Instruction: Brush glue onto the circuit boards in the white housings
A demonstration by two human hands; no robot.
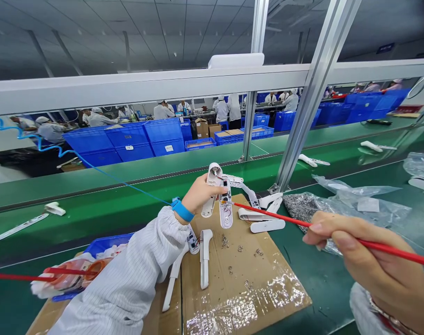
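Note:
My left hand [201,193], with a blue wrist strap [182,210], is closed on an opened white plastic housing [226,214]. A small circuit board and thin wires show inside it. My right hand [365,251] pinches a long, thin red stick [274,214], whose far tip reaches the wires on the housing; whether it touches them I cannot tell. Below the hands, a white housing [205,258] and loose small metal parts [240,248] lie on a cardboard sheet [246,293]. More white housings [267,226] are piled at its back right.
A blue tray [102,243] with an orange container and more red sticks stands at left. Plastic bags [368,204], one with dark small parts, lie at right. Behind runs a green conveyor belt [135,186] with white parts, and a metal post [302,116] rises. People work beyond blue bins [128,139].

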